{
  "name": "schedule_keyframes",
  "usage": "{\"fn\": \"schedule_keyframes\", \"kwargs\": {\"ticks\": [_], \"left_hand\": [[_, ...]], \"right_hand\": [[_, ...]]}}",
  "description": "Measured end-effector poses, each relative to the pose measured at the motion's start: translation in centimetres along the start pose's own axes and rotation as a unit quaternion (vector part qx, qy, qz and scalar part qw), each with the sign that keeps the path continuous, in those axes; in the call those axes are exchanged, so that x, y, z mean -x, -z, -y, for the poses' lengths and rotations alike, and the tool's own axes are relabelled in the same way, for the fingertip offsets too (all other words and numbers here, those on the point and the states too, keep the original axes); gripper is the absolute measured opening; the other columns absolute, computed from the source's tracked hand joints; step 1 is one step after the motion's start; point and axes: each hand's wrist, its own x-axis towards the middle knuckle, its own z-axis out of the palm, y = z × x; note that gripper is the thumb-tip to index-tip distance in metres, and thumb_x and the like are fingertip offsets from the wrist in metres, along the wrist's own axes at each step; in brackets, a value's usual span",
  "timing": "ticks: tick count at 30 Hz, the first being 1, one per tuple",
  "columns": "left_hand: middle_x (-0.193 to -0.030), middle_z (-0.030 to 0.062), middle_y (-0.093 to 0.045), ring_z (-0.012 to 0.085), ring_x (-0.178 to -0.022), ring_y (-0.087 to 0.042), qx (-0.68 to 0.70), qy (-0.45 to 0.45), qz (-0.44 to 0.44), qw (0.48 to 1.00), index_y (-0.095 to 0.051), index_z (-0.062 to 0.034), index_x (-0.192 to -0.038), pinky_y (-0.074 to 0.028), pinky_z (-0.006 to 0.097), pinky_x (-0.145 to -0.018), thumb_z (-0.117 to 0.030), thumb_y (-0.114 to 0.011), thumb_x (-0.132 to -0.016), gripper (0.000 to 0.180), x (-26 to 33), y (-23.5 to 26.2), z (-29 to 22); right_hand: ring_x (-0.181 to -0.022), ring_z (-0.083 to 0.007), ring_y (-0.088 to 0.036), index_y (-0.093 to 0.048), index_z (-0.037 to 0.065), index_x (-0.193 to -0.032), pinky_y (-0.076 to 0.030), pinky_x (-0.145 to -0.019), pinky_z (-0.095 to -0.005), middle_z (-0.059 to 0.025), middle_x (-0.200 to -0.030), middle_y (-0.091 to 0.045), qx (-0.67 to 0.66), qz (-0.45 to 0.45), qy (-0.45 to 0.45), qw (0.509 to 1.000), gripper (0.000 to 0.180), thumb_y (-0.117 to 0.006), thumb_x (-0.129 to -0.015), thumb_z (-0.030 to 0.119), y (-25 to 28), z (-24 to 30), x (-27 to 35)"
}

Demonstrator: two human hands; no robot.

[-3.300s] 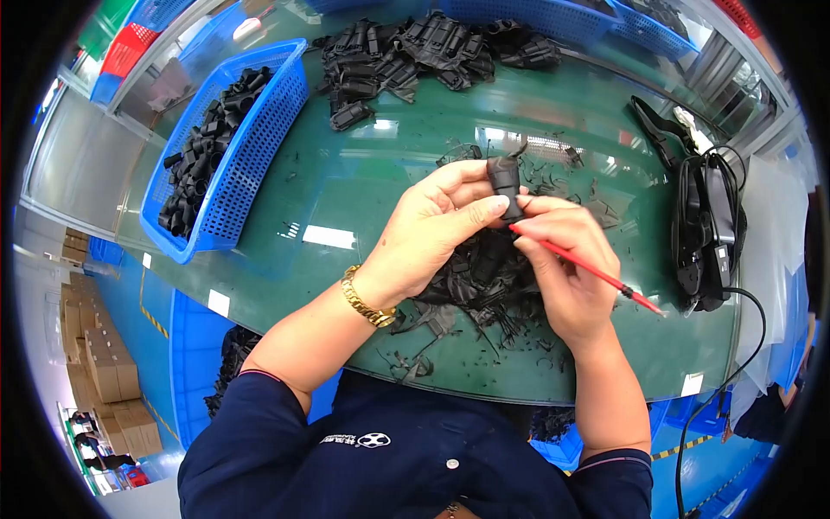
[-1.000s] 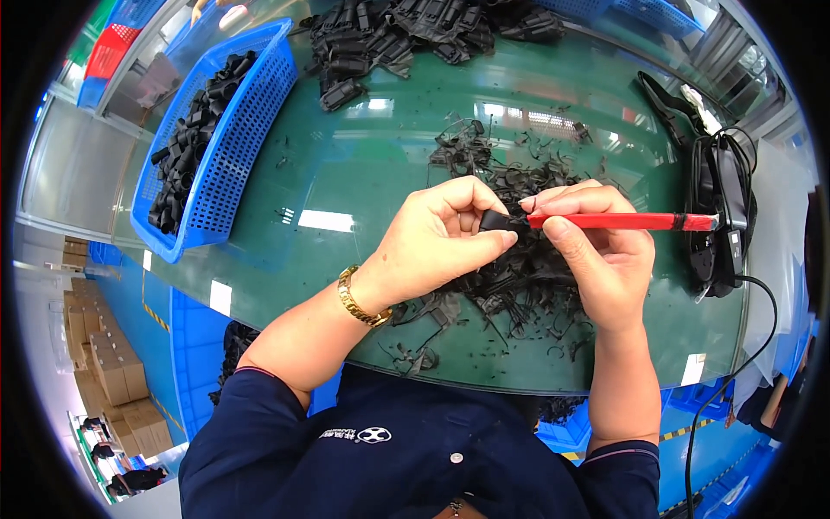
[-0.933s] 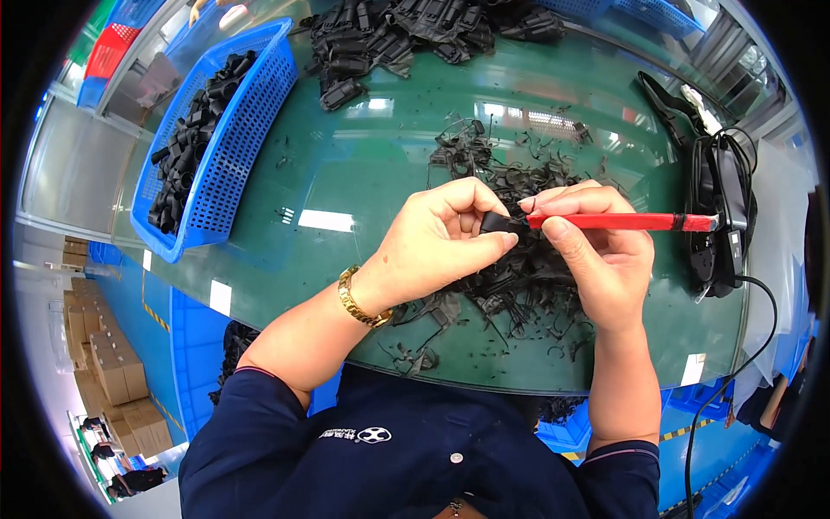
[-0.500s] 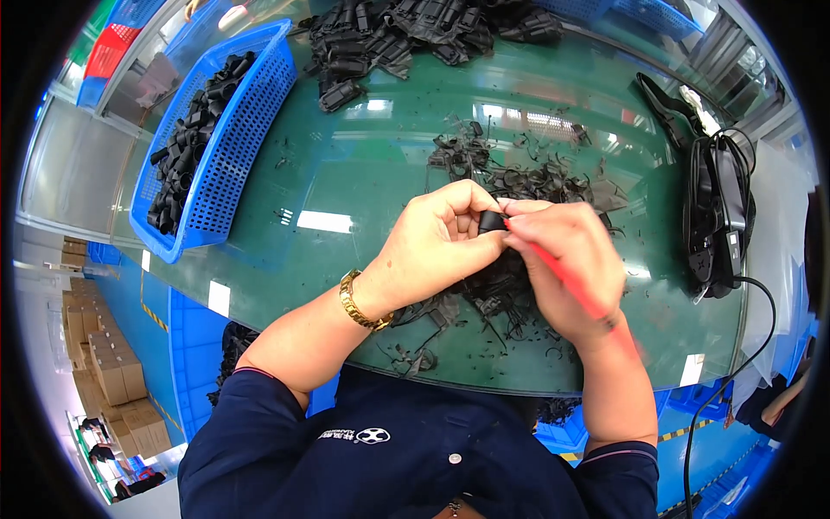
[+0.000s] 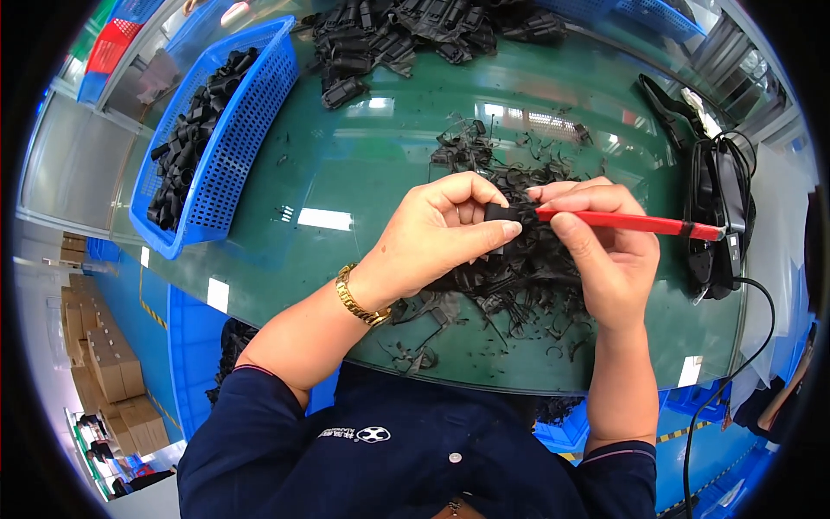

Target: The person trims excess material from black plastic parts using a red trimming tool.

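My left hand [image 5: 437, 233] pinches a small black plastic part [image 5: 499, 213] between thumb and fingers, above the green table [image 5: 363, 182]. My right hand [image 5: 605, 255] grips a red-handled trimming tool [image 5: 635, 223], held level, with its tip against the part. Beneath both hands lies a heap of black plastic trimmings [image 5: 519, 277]. A gold bracelet [image 5: 356, 298] sits on my left wrist.
A blue mesh basket [image 5: 233, 138] full of black parts stands at the left. A pile of black parts [image 5: 406, 35] lies at the far edge. Black devices with cables [image 5: 718, 216] rest at the right. Cardboard boxes [image 5: 108, 381] are stacked on the floor, lower left.
My right hand has turned the red tool back to a level position pointing right, with its tip at the part. My left hand keeps its hold on the part.
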Motion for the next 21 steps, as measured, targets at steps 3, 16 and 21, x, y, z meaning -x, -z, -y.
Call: {"fn": "schedule_keyframes", "kwargs": {"ticks": [3,16,21], "left_hand": [[-0.070,-0.0055,-0.056,-0.0014,-0.061,-0.048,0.003,0.002,0.014,1.000,-0.060,-0.0025,-0.092,-0.037,0.016,-0.052,-0.006,-0.071,-0.082,0.015,0.0,0.1,0.0],[-0.071,-0.0046,-0.057,-0.0008,-0.060,-0.049,-0.034,-0.031,0.001,0.999,-0.059,-0.0022,-0.089,-0.039,0.016,-0.052,-0.005,-0.070,-0.082,0.013,-0.2,0.3,0.9],[-0.066,-0.0049,-0.056,0.0003,-0.054,-0.049,0.036,0.069,-0.034,0.996,-0.059,-0.0023,-0.087,-0.038,0.017,-0.048,-0.007,-0.071,-0.081,0.014,-0.1,-0.3,-0.3]], "right_hand": [[-0.094,-0.0226,-0.063,-0.060,-0.004,-0.096,-0.051,-0.083,-0.0320,-0.0148,-0.097,-0.063,0.009,0.017,0.006,1.000,0.013,-0.062,-0.084,-0.008,-0.2,-0.3,0.1],[-0.084,-0.0279,-0.065,-0.063,-0.003,-0.091,-0.056,-0.075,-0.0376,-0.0129,-0.086,-0.062,0.303,0.061,0.202,0.929,0.020,-0.069,-0.073,-0.007,-1.2,-0.7,0.4],[-0.085,-0.0311,-0.064,-0.063,-0.004,-0.097,-0.056,-0.078,-0.0384,-0.0160,-0.087,-0.061,0.345,0.082,0.272,0.894,0.020,-0.065,-0.076,-0.003,-1.1,-1.6,0.4]]}}
